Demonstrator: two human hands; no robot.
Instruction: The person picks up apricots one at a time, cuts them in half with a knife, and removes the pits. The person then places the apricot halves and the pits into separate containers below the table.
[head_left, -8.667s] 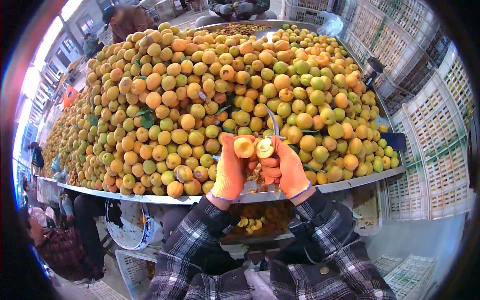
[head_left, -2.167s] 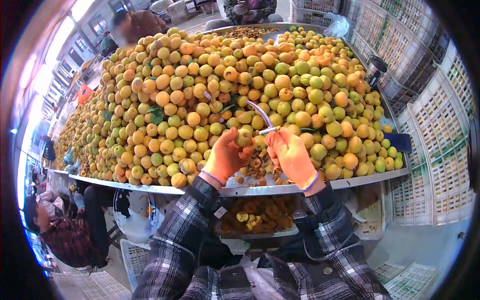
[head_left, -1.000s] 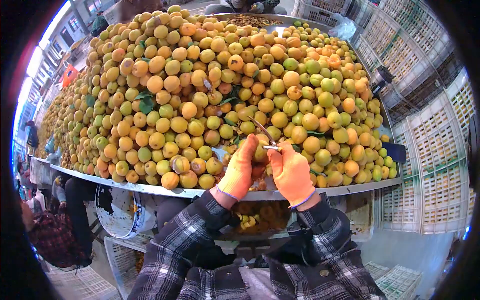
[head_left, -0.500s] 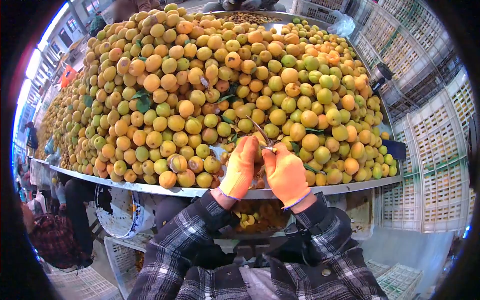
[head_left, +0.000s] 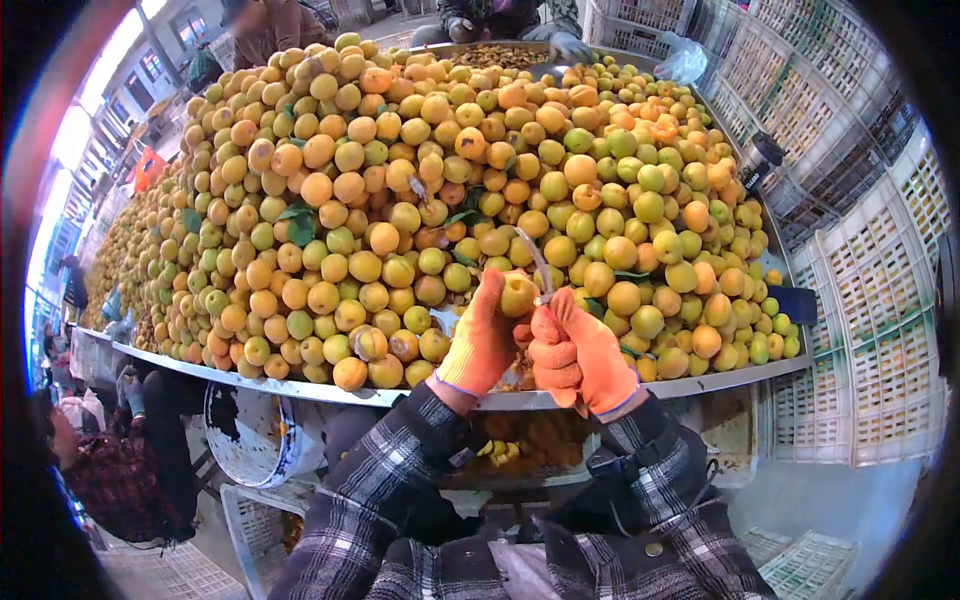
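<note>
An orange glove covers my left hand (head_left: pixel 478 342), and its fingers close around a yellow-green apricot (head_left: pixel 518 293) near the front edge of the table. My right hand (head_left: pixel 582 360), gloved the same way, wraps round the handle of a curved knife (head_left: pixel 538 262). The blade points up and away, just right of the held apricot, with the right fingertips close beside the fruit. Behind both hands rises a large heap of apricots (head_left: pixel 370 240), yellow to orange with some green ones and a few leaves.
A metal table rim (head_left: pixel 330 390) runs in front of me. Below it are a container with cut fruit (head_left: pixel 500 453) and a white bucket (head_left: pixel 245 430). Stacked white crates (head_left: pixel 870 320) stand right, near a dark flask (head_left: pixel 762 160). Other people work at the far side and left.
Both hands have turned, and the apricot in my left hand now shows plainly. The knife blade stands more upright, and the right fingers are curled into view. The camera view has shifted slightly.
</note>
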